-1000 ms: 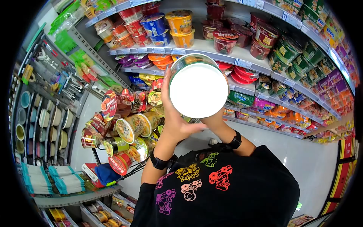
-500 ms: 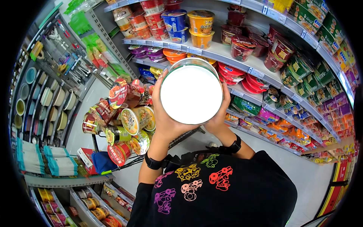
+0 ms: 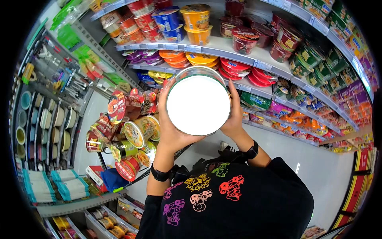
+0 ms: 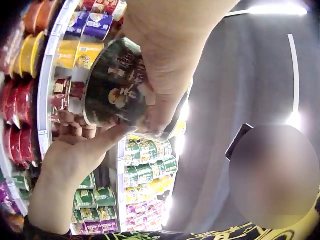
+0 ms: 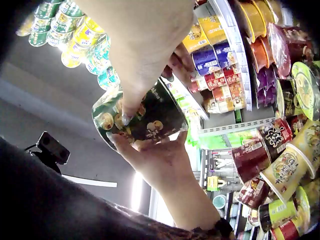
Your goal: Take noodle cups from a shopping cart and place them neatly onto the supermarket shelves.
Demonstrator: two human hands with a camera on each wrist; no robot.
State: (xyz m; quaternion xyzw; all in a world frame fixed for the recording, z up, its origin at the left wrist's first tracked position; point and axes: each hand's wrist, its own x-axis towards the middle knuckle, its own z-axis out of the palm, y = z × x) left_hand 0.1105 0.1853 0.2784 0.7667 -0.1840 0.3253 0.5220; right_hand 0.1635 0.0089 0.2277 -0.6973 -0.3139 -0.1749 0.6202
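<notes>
A large tub with a blank white round face (image 3: 198, 105) is held up in front of the chest in the head view. My left hand (image 3: 168, 129) grips its left side and my right hand (image 3: 233, 115) its right side, fingers round the wall. The left wrist view shows the tub's dark green printed side (image 4: 117, 82) between the left hand (image 4: 167, 60) and the right hand (image 4: 75, 155). In the right wrist view, both hands touch the same green wall (image 5: 160, 112), with thumbs on its printed side.
Shelves of instant noodle tubs (image 3: 254, 63) stand ahead and to the right. At the left, a cart holds a pile of noodle tubs (image 3: 135, 131) beside a blue cloth item (image 3: 114, 180). Racks of bowls (image 3: 45, 118) and utensils line the far left.
Since the earliest frame, the tub has shifted left and slightly down in the head view, still in both hands. The shelves swung right, then back left.
</notes>
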